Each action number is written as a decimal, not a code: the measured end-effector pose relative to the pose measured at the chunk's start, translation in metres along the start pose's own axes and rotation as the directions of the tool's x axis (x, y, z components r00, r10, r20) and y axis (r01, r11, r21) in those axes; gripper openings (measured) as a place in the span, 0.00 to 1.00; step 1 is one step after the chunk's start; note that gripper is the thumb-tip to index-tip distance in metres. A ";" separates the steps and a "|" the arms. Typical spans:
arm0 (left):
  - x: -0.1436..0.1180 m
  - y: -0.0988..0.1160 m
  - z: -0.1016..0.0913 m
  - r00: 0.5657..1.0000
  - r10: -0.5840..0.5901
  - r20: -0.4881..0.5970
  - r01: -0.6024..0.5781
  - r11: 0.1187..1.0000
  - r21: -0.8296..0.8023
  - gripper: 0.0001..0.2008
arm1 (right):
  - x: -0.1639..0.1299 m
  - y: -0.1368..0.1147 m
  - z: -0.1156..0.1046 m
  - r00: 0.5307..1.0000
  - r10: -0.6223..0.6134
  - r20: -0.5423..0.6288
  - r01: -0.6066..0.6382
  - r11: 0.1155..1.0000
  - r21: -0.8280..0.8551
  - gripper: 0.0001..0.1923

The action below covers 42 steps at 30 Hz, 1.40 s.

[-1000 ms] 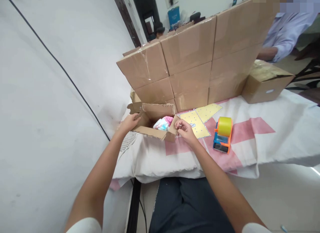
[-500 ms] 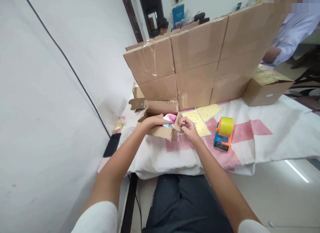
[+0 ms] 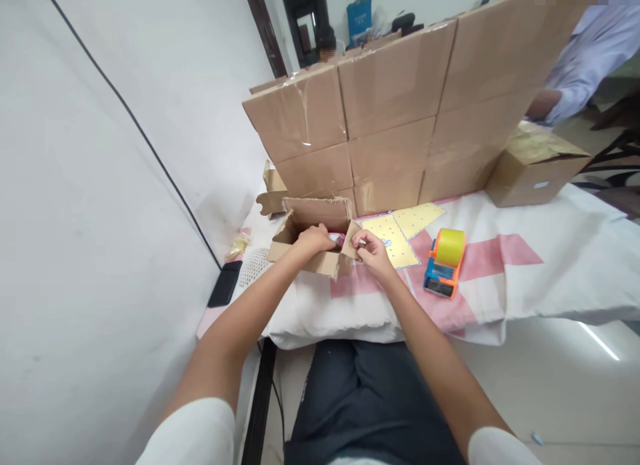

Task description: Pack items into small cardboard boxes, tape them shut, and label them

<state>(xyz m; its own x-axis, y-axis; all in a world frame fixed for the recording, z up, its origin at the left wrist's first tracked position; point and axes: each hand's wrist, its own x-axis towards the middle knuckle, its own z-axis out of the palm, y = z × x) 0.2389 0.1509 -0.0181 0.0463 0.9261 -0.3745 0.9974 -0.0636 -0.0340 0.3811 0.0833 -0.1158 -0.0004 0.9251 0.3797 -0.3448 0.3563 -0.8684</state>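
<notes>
Head view, forward and down over a cloth-covered table [image 3: 525, 285]. Open cardboard box [image 3: 306, 233] sits at the near left part of the table, flaps raised. Left hand [image 3: 314, 240] lies over the mouth of the box, fingers curled down into it; whether they grasp anything inside cannot be told. A small patch of pink and white contents [image 3: 341, 237] shows just right of that hand. Right hand [image 3: 371, 250] is at the box's right side, thumb and fingers pinched on the right flap [image 3: 351, 238]. The two hands are near each other, not touching.

Orange and blue tape dispenser [image 3: 443, 265] with a yellow roll rests on the cloth, right of the right hand and apart from it. Yellow dotted sheet [image 3: 400, 228] lies flat between box and dispenser. Stacked cardboard cartons [image 3: 395, 112] form a wall along the far side. A separate carton [image 3: 535, 162] stands at far right. Another person's sleeve [image 3: 580, 58] shows behind the stack.
</notes>
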 end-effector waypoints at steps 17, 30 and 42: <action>-0.015 0.000 -0.004 0.990 -0.008 -0.142 0.023 0.995 0.102 0.23 | 0.001 0.002 0.000 1.000 0.020 -0.004 -0.020 0.996 0.089 0.08; -0.047 -0.156 0.047 0.848 0.269 -0.457 -0.453 0.815 -0.362 0.30 | -0.010 0.009 0.004 0.949 -0.164 -0.268 0.186 0.981 0.057 0.28; -0.095 -0.161 0.071 0.830 -0.009 -0.558 -0.377 0.729 -0.572 0.28 | -0.010 0.003 0.005 0.947 -0.234 0.221 0.309 0.857 -0.412 0.30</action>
<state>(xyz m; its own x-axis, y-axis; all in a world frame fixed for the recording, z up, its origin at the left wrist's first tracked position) 0.0699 0.0469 -0.0424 0.0599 0.9765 0.2070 0.7409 -0.1825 0.6463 0.3759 0.0741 -0.1205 -0.1271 0.7632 0.6336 0.0906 0.6450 -0.7588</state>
